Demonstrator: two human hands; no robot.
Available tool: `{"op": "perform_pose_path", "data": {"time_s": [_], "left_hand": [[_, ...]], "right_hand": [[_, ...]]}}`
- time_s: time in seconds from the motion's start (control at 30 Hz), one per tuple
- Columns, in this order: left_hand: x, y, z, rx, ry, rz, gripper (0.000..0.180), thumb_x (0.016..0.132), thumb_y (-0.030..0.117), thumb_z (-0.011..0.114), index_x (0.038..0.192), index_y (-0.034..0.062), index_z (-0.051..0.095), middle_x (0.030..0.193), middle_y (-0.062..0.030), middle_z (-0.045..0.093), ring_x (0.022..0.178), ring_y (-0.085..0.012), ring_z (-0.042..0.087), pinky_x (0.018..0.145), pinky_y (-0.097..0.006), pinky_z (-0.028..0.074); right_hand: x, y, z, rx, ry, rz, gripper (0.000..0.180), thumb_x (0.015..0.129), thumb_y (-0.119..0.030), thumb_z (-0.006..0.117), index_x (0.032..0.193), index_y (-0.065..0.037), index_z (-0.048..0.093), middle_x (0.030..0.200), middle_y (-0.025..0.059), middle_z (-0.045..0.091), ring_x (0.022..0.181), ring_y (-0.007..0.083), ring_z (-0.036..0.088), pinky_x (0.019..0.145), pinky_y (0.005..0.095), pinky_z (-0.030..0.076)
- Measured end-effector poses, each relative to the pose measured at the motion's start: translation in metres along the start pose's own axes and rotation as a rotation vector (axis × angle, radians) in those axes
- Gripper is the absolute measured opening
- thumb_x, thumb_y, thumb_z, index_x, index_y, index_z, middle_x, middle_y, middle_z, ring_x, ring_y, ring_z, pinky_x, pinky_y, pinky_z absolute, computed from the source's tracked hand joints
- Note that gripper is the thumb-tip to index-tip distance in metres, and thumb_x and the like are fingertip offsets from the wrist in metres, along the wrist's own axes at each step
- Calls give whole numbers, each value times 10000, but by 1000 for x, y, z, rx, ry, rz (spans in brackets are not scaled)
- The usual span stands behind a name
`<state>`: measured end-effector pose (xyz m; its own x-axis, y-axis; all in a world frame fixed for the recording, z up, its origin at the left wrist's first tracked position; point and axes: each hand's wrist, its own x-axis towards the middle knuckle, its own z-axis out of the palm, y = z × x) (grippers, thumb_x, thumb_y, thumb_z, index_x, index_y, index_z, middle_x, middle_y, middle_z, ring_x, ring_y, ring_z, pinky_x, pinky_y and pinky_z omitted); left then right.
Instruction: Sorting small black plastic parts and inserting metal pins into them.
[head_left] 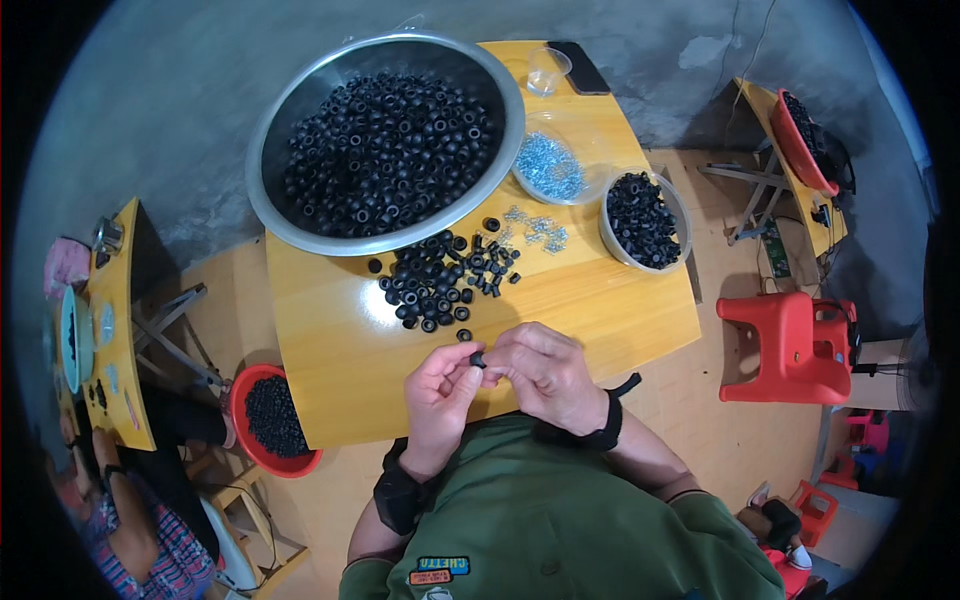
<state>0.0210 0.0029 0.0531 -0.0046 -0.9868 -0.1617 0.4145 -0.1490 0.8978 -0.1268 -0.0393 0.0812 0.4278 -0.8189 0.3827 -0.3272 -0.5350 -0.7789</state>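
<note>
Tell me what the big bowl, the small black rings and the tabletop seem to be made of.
Big bowl: metal, likely stainless steel; grey, shiny rim.
Small black rings: probably rubber or plastic; matte black, no glint. One sits between the left hand and right hand.
Tabletop: looks like wood or laminate; smooth yellow surface with a soft sheen.
</note>
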Motion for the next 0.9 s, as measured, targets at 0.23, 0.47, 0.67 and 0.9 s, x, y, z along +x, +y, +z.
{"op": "perform_pose_path", "data": {"time_s": [0.23,0.47,0.67,0.9], "left_hand": [[-3,-2,-6,-65,22,-6,155,844,-28,533,995,-56,556,813,-102,628,701,-131,612,668,-233,498],[-2,-12,-15,-93,2,-35,167,839,-32,533,1004,-59,541,820,-112,629,701,-135,612,665,-237,501],[-3,-21,-17,-302,9,-92,136,842,-3,545,974,-33,532,805,-110,619,688,-155,605,660,-259,503],[4,-19,-17,-302,-24,-131,101,857,43,539,953,16,524,781,-89,595,650,-140,573,618,-252,473]], "right_hand": [[-1,3,9,-22,70,-27,153,669,67,625,786,-31,611,758,76,586,670,224,590,561,303,478],[2,0,8,-37,-35,-59,205,652,77,598,822,-36,617,783,82,587,700,244,585,612,330,476],[2,9,2,-43,-131,-99,233,631,54,595,849,-30,604,803,90,577,713,270,579,632,342,472],[28,67,-9,-318,80,296,104,726,-41,618,822,-4,597,781,143,579,709,322,577,627,381,467]]}}
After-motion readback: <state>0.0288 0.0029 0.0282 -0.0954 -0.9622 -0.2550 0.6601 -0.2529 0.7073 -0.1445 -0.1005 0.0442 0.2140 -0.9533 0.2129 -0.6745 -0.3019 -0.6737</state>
